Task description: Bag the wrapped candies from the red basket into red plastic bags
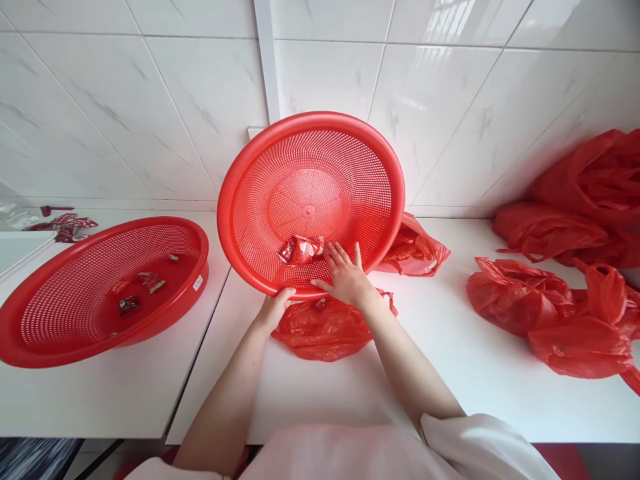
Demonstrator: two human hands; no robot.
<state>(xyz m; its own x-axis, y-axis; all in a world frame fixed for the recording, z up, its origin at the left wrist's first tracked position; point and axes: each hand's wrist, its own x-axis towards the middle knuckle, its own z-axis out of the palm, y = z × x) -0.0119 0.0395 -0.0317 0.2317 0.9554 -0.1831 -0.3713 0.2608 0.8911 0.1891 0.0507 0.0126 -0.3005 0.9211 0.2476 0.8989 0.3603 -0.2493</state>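
Note:
A red perforated basket is tipped up toward me in the middle, above a red plastic bag on the white table. My left hand grips the basket's lower rim, with the thumb over the edge and the other fingers hidden beneath. Inside the basket, near its lower side, lie a few small red packets. My right hand reaches over the rim with its fingers spread, the fingertips beside the packets. It holds nothing that I can see.
On the left stands another red basket with several small packets inside. A white tray is at the far left. Red bags lie on the right, and one bag sits behind the tipped basket. A tiled wall rises behind.

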